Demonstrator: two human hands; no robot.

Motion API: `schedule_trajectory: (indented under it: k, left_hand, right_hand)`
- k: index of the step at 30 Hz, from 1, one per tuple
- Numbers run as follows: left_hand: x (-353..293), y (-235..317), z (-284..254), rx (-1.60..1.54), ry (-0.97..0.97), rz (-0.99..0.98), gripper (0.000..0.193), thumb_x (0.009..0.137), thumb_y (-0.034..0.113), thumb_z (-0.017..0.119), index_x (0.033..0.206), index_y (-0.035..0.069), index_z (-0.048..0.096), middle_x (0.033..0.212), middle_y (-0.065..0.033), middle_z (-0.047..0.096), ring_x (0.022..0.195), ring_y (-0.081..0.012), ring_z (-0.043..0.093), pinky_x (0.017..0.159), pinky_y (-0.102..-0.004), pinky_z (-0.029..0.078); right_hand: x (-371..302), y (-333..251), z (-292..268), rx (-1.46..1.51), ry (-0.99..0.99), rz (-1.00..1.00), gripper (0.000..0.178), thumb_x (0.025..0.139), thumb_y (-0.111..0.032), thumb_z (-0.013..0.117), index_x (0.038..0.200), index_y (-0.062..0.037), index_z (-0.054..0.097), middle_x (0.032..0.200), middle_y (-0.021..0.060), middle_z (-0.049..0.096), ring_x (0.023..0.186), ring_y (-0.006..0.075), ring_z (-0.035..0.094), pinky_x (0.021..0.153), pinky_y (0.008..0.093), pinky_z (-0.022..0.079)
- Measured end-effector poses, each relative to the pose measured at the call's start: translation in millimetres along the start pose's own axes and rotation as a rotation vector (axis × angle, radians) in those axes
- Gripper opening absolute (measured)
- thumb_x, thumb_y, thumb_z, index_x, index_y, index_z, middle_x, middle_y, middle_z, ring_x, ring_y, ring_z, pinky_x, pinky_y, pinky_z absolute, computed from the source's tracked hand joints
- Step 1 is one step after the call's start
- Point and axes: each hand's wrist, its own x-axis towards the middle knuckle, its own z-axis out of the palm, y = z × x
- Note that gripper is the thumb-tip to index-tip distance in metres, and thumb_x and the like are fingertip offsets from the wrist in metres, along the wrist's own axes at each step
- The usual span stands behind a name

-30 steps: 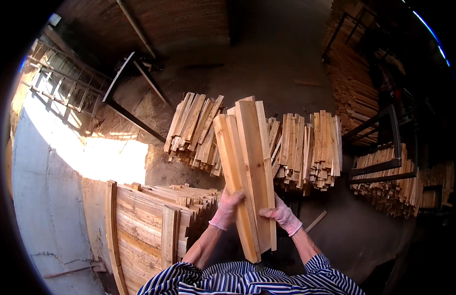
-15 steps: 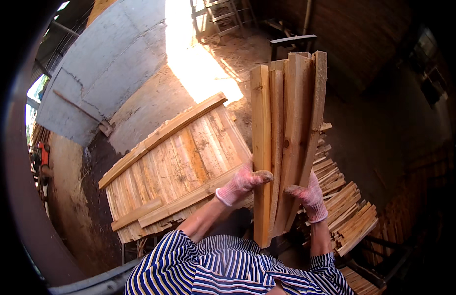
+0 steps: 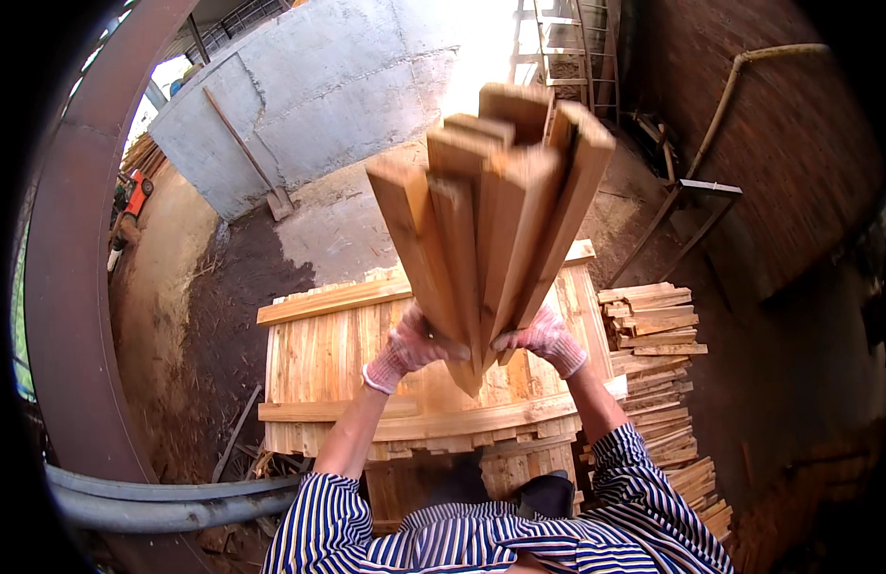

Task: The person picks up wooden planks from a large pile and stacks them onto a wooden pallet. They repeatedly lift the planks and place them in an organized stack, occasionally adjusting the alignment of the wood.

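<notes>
At twelve o'clock over the board stack (image 3: 333,359), my left grip (image 3: 422,344) and right grip (image 3: 546,342) clasped the plank bundle (image 3: 513,230) low at nine and three o'clock, a sound hold, I judged, for stiff, weighty wood apt to slide.

The left side is framed by a brown pillar (image 3: 79,287). A grey wall (image 3: 338,105) is lit by strong daylight (image 3: 481,62); the floor (image 3: 223,277) is partly darkened, and the dim right wall (image 3: 797,134) is seemingly built of brick.
</notes>
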Motion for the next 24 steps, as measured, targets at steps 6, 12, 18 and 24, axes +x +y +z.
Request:
schedule_trajectory:
  k: [6,12,18,24]
  left_hand:
    - [-78,-91,-118,-0.772,0.006,-0.281,0.074,0.091,0.030,0.077,0.149,0.003,0.039,0.145,-0.0182,0.053,0.120,-0.0379,0.062,0.096,-0.0477,0.059]
    - [-43,-16,-76,0.213,0.516,0.087,0.085,0.096,0.030,0.072,0.157,0.000,0.021,0.128,-0.0193,0.066,0.118,-0.0247,0.067,0.100,-0.0384,0.057]
    - [-166,-5,-129,0.148,0.962,-0.190,0.108,0.085,0.033,0.082,0.157,-0.008,0.014,0.150,-0.0276,0.046,0.137,-0.0312,0.050,0.114,-0.0384,0.044]
    - [-275,57,-218,0.168,0.930,-0.448,0.091,0.091,0.036,0.076,0.156,-0.005,0.026,0.132,-0.0208,0.062,0.119,-0.0234,0.062,0.101,-0.0335,0.053]
  right_hand:
    - [82,48,71,-0.024,-0.072,0.167,0.070,0.091,-0.042,0.071,0.145,-0.0048,0.046,0.147,0.0121,0.053,0.127,0.0253,0.054,0.114,0.0350,0.046]
    - [111,31,46,-0.039,-0.030,0.070,0.118,0.064,-0.043,0.093,0.155,-0.0053,0.029,0.136,0.0161,0.062,0.123,0.0272,0.061,0.106,0.0427,0.053]
    - [135,-35,215,-0.055,-0.156,0.410,0.078,0.085,-0.022,0.081,0.149,-0.0005,0.042,0.122,0.0226,0.067,0.108,0.0288,0.068,0.093,0.0401,0.061]
    - [198,11,327,-0.034,-0.353,0.480,0.076,0.081,-0.038,0.084,0.139,-0.0030,0.049,0.113,0.0147,0.070,0.092,0.0196,0.067,0.079,0.0331,0.058]
